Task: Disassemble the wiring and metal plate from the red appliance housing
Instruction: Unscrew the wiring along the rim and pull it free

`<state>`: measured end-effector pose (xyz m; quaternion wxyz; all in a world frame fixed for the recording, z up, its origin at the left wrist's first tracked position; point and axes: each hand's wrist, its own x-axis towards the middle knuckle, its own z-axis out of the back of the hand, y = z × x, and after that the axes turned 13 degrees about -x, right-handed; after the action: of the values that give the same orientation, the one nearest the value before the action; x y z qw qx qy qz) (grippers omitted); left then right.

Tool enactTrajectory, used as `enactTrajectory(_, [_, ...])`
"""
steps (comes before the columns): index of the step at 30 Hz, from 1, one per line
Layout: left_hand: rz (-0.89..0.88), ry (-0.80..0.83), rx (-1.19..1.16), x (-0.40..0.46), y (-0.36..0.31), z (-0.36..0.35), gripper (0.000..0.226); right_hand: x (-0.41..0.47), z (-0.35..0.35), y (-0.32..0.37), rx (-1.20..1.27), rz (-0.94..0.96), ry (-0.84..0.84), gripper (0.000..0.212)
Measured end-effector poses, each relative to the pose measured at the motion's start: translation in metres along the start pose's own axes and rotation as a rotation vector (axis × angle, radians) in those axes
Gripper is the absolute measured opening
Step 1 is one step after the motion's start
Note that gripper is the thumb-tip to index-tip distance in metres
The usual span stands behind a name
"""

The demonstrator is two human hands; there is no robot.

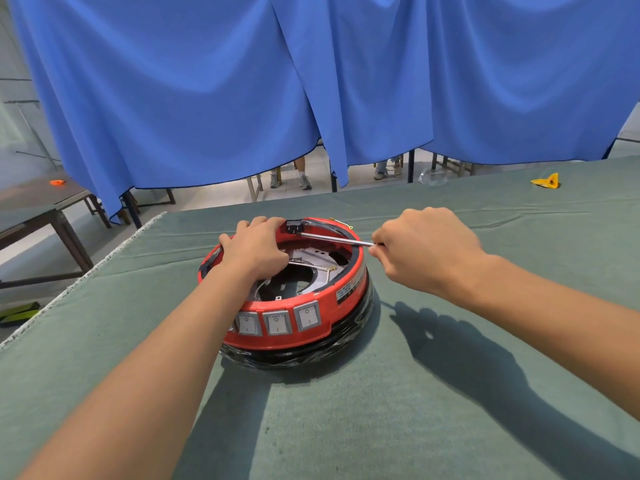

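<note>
Red appliance housing (313, 303), round and open at the top, sitting near the middle of a desk (450, 393) under green cloth; black base wrapped in clear film beneath the red ring; three grey rocker switches (277, 323) set in a row on the near wall; white label on the right wall. Inside, a metal plate (320, 256) with a large dark cut-out, lying flat below the rim; thin wiring (313, 266) crossing over it, with more yellowish wire ends (341, 222) poking past the far rim. Black socket block (294, 226) mounted on the far rim.

Left hand (254, 249) laid over the far-left rim, fingers (266, 221) curled over the red edge and gripping it, fingertips close beside the socket block, thumb spread along the rim to the left. Right hand (427, 247) raised just right of the housing, fingers closed together and clamped on the near end of a screwdriver (334, 238); slim silver shaft running leftward across the far rim, tip touching or nearly touching the socket block, exact contact not clear; handle hidden within the fist.

Behind the desk, blue curtain (311, 81) hanging in folds; yellow scrap (547, 181) lying far off at the right edge; clear plastic wrapper (433, 176) near the far edge.
</note>
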<state>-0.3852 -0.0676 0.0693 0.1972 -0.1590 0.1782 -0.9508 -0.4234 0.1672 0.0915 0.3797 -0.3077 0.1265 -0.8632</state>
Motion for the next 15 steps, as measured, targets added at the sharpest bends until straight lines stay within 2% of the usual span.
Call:
enactTrajectory(5, [-0.011, -0.072, -0.089, -0.007, -0.003, 0.006, 0.030, -0.008, -0.012, 0.005, 0.135, -0.147, -0.019, 0.035])
enactTrajectory(7, [-0.067, -0.127, -0.051, -0.011, -0.008, 0.007, 0.015, -0.011, -0.015, 0.008, 0.229, -0.230, -0.006, 0.034])
enactTrajectory(9, [-0.144, -0.179, -0.041, -0.015, -0.016, 0.009, 0.011, -0.013, -0.020, 0.012, 0.324, -0.318, 0.009, 0.032])
enactTrajectory(10, [-0.175, -0.143, -0.061, -0.016, -0.019, 0.011, 0.013, -0.014, -0.022, 0.013, 0.368, -0.362, 0.015, 0.032])
enactTrajectory(13, [-0.237, 0.146, -0.031, -0.021, -0.027, 0.013, 0.024, -0.014, -0.030, 0.020, 0.526, -0.478, 0.046, 0.037])
enactTrajectory(15, [-0.280, 0.212, 0.071, -0.025, -0.032, 0.007, 0.030, -0.015, -0.033, 0.026, 0.640, -0.536, 0.085, 0.040])
